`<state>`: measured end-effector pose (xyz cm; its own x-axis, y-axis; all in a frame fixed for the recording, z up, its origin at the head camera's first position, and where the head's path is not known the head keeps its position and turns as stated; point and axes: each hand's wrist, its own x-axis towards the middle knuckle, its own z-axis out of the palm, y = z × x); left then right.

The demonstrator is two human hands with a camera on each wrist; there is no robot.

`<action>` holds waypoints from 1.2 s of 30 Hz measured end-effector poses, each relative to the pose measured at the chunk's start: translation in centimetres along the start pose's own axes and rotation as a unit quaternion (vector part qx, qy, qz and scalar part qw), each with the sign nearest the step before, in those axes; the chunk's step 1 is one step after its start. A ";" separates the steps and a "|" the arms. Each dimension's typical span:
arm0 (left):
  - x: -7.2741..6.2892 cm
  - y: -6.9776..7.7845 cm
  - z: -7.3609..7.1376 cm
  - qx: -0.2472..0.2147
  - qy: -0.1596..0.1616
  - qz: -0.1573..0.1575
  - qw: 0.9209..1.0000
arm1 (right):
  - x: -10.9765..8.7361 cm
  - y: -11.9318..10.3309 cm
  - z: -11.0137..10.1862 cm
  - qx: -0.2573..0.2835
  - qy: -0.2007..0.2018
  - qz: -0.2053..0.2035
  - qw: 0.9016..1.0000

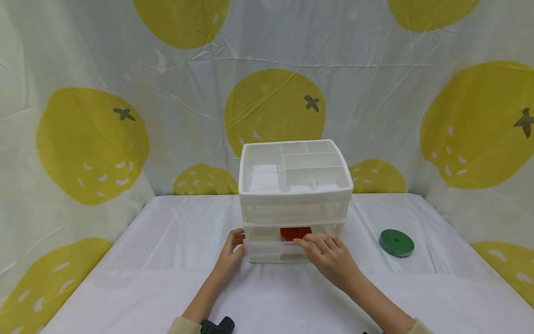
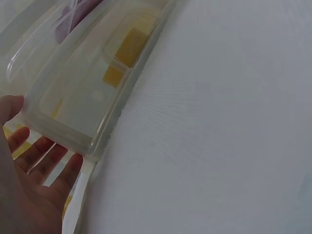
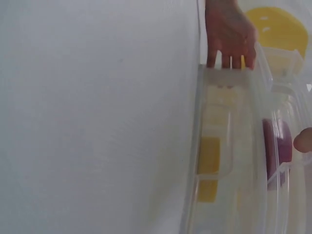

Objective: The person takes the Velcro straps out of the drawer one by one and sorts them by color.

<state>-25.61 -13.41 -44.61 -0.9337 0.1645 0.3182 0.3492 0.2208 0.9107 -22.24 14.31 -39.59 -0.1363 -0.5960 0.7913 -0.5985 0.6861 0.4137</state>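
A white plastic drawer unit (image 1: 296,197) with see-through drawers stands on the table. Its middle drawer (image 1: 263,243) is pulled part way out, with a red object (image 1: 295,233) inside that looks purplish in the wrist views. My right hand (image 1: 331,260) holds the front edge of this drawer; the thumb (image 3: 304,140) shows in the right wrist view. At the unit's left side, my left hand (image 1: 229,255) rests its extended fingers (image 2: 72,171) against the lower corner. Behind the bottom drawer's clear front (image 3: 224,126) lies something yellow (image 3: 208,156), its kind unclear.
A green roll (image 1: 397,243), like ribbon or tape, lies flat to the unit's right. The unit's top tray (image 1: 295,192) has several compartments. White cloth (image 1: 175,241) covers the table, and a lemon-print curtain (image 1: 187,111) hangs behind and at both sides.
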 end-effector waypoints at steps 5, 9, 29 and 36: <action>-0.1 0.2 0.1 -0.012 0.005 0.006 1.000 | -0.1 -0.3 -0.6 0.016 -0.004 0.000 1.000; -0.1 0.1 0.1 -0.015 0.003 0.014 1.000 | -0.3 -0.6 -1.1 0.022 -0.006 0.004 1.000; 0.0 0.1 0.0 -0.002 0.004 0.000 1.000 | -0.9 -2.0 -4.1 0.053 -0.075 0.001 0.996; 0.0 0.0 0.0 0.009 0.006 -0.007 1.000 | -1.1 -2.2 -4.8 0.069 -0.088 -0.001 0.994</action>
<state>-25.60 -13.41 -44.62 -0.9390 0.1499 0.3096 0.3384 0.2407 0.9097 -17.01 15.42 -39.18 -0.2637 -0.6698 0.6941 -0.6993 0.6284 0.3407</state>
